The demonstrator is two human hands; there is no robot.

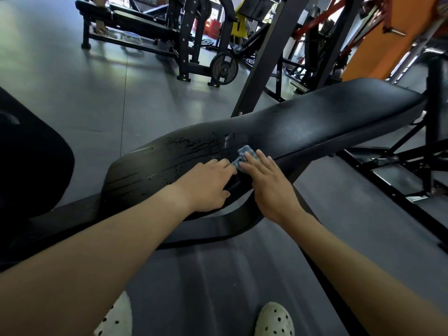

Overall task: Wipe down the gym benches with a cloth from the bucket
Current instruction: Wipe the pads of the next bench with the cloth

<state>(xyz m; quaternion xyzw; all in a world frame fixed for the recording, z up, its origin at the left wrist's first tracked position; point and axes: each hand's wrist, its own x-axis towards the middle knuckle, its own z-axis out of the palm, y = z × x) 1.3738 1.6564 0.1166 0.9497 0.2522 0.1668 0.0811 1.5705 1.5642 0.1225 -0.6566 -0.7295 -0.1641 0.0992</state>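
A long black padded bench (315, 122) runs from the lower left to the upper right in front of me. Its near end is worn, with cracked and flaking vinyl (194, 144). A small blue-grey cloth (243, 152) lies on the pad's near edge. My right hand (269, 180) presses flat on the cloth with straight fingers. My left hand (206, 185) rests on the pad beside it, fingers bent down, fingertips touching the cloth's left corner. No bucket is in view.
The black steel frame (392, 175) of the bench spreads over the grey floor to the right. A slanted black post (269, 52) rises behind the pad. Another bench (135, 23) and a rack with a weight plate (224, 69) stand farther back. My white clogs (274, 320) are below.
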